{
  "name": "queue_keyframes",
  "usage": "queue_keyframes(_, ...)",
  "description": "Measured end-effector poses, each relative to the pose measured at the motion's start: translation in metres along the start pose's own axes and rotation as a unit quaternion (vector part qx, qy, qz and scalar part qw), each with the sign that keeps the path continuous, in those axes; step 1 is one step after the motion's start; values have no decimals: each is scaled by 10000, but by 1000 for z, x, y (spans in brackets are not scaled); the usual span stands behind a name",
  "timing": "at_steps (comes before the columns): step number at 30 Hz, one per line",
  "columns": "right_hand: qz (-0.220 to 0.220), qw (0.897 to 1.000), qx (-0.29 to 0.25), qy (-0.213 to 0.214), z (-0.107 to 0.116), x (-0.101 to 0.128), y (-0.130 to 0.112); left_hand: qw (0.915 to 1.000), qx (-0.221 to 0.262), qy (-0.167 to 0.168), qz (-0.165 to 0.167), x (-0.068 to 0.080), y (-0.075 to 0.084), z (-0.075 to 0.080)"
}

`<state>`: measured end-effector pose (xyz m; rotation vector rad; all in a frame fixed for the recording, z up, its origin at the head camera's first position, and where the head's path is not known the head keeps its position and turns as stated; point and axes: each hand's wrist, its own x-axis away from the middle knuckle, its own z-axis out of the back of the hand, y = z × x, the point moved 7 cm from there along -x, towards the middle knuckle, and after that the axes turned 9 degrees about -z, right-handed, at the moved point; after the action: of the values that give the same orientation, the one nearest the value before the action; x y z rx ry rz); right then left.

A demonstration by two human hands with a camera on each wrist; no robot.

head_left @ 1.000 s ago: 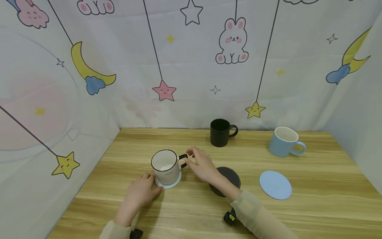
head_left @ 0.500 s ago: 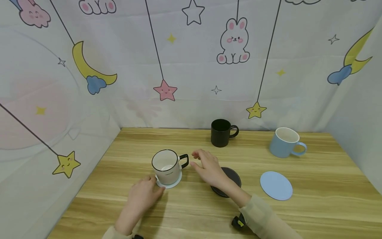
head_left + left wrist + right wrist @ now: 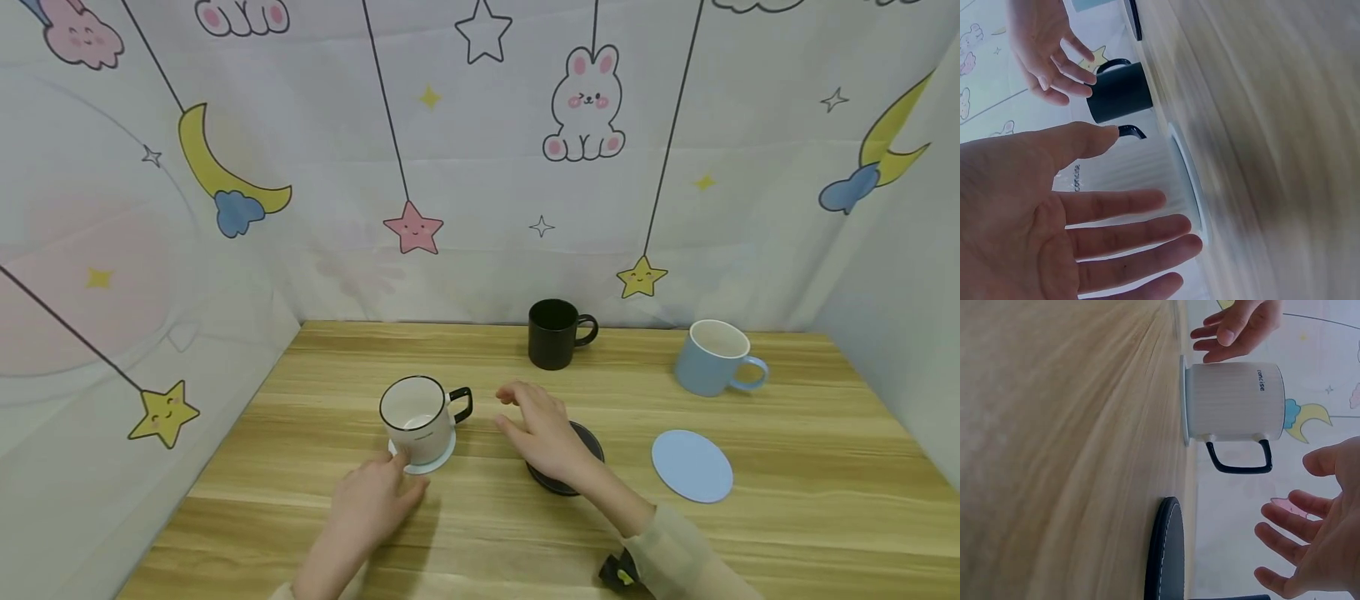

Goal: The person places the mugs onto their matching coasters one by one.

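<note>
Drawn farther than a second ago from the white mug (image 3: 414,417), unmoved and upright on a pale coaster (image 3: 426,470), with the right hand (image 3: 543,433); shifted toward the wearer with the left hand (image 3: 375,500); with fingers spread on both.

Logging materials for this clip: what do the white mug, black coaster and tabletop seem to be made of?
White mug: probably glazed ceramic, given its ribbed wall and sheen inside.
Black coaster: leather or imitation, matte, with pale edge stitching.
Tabletop: wood or wood-look laminate, smooth, streaked with grain.
</note>
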<state>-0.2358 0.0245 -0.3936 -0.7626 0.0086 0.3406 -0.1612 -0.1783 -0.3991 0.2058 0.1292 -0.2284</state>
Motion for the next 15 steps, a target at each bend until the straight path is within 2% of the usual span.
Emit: queue_keyframes(15,-131,9997,-94,160,10,16,20,9980,4,369,-512,-7,26,-9)
